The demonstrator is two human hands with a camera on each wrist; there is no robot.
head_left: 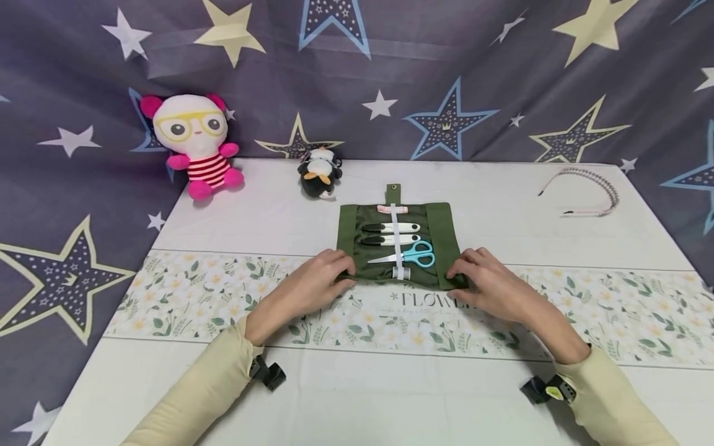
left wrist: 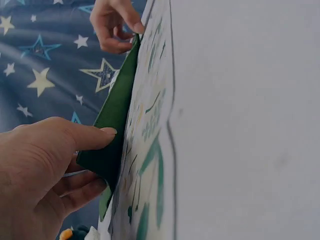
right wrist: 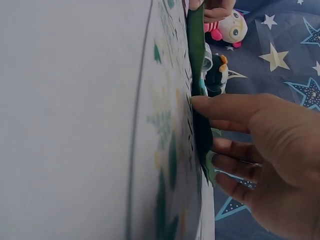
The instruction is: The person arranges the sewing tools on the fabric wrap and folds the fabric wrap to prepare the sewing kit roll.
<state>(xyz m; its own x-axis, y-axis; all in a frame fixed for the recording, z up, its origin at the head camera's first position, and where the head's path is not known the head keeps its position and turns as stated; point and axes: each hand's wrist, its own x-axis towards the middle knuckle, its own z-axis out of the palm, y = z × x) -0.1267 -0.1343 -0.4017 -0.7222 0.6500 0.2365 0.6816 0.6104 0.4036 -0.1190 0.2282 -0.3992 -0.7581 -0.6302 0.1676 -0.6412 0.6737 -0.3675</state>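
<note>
A dark green fabric roll-up case (head_left: 443, 229) lies unfolded, its snap tab (head_left: 393, 193) pointing away. Under its white elastic strap (head_left: 396, 238) sit scissors (head_left: 421, 254) with blue handles, two white tools with black ends (head_left: 409, 228), a small pinkish item (head_left: 385, 209) and a small grey cylinder (head_left: 406, 273). My left hand (head_left: 320, 275) pinches the case's near left corner; in the left wrist view, the thumb lies over the lifted green edge (left wrist: 117, 107). At the near right corner, my right hand (head_left: 485, 282) pinches the fabric between thumb and fingers.
A plush panda (head_left: 195, 136) with yellow glasses sits at the back left. Right of it stands a small penguin plush (head_left: 320, 173). A headband (head_left: 610, 189) lies at the back right. A floral band (head_left: 223, 279) crosses the white table (head_left: 390, 396), with a starry curtain (head_left: 346, 80) behind.
</note>
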